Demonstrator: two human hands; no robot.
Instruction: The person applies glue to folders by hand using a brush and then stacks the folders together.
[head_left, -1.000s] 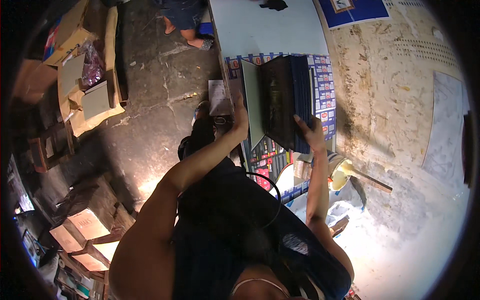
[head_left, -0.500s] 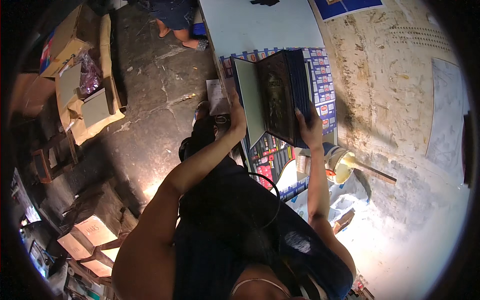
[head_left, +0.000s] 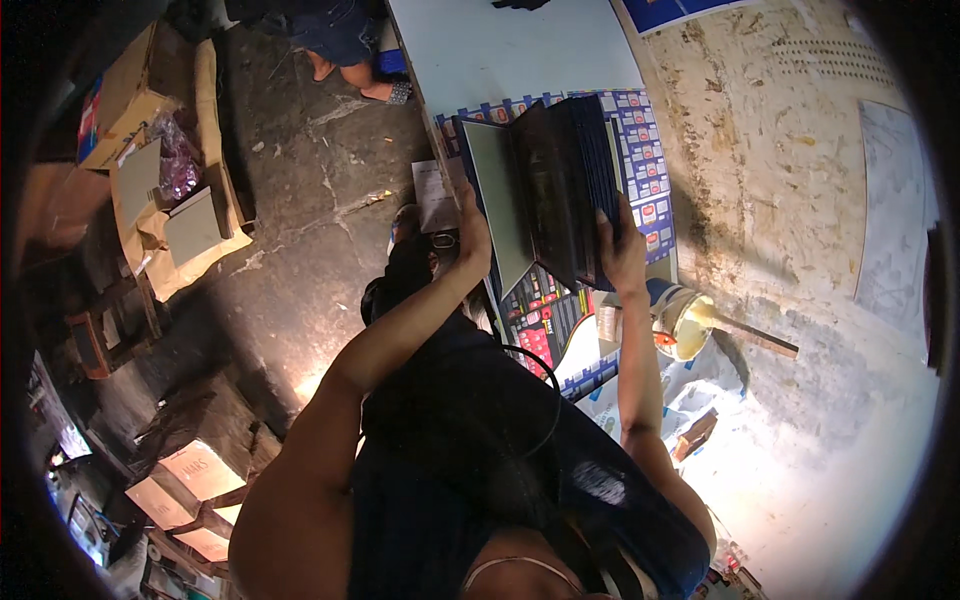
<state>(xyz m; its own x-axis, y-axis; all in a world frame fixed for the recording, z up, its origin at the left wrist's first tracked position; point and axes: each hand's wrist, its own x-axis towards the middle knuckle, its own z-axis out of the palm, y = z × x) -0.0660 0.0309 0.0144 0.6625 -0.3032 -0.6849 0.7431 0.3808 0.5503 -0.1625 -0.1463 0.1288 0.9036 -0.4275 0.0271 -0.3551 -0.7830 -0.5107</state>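
A thick, dark-covered album (head_left: 548, 190) stands partly open over the table, its pale greenish inner cover at the left and a block of dark, stiff leaves at the right. My left hand (head_left: 474, 238) is closed on the outer edge of the left cover. Around the lower right side of the leaf block, my right hand (head_left: 625, 255) grips with its thumb on the near face; its other fingers are mostly hidden behind. A dark leaf is tilted between cover and block. Beneath the album lies a blue and white printed sheet (head_left: 650, 185).
A pale tabletop (head_left: 510, 55) extends away from me beside a stained wall (head_left: 750, 150). Right of my right forearm stands a tub (head_left: 688, 325) of pale paste with a wooden stick. Cardboard boxes (head_left: 130, 95) sit at the left. Another person's legs (head_left: 365, 80) show at the far left.
The dark leaf in the album has turned more edge-on, and its surface picture is now hard to see. Both hands keep their hold. The whole view has shifted slightly.
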